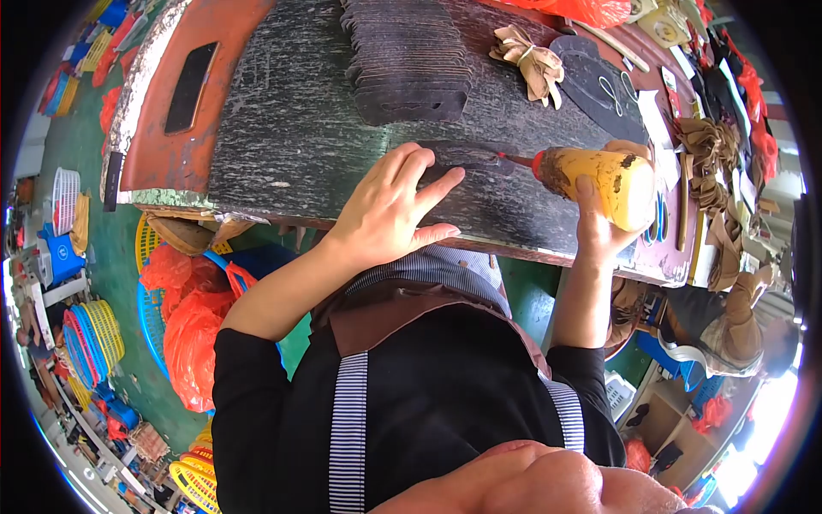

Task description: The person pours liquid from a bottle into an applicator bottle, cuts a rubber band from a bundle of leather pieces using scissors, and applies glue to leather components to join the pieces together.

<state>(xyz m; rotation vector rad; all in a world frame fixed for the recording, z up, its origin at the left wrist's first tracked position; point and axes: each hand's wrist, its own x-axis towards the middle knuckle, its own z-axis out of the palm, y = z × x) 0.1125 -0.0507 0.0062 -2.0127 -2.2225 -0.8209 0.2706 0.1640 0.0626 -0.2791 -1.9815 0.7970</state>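
Observation:
A yellow squeeze bottle (604, 180) with a red collar and thin nozzle lies tipped sideways in my right hand (599, 224), its fingers wrapped round the body. The nozzle tip reaches a dark, flat cut piece (471, 156) on the worn black work board (291, 111). On the piece's left end rest the fingers of my left hand (385, 206), spread apart, with the thumb nearer the board's front edge. Just beyond my left hand, a long overlapping row of similar dark pieces (407, 68) is fanned out. Part of the worked piece is hidden under my fingers.
A tied bundle of tan pieces (531, 64) lies at the back right, beside scissors (618, 92). A dark phone-like slab (190, 87) sits at the left. Red plastic bags (193, 317) fill a basket below the table. Another person (736, 334) is at the right.

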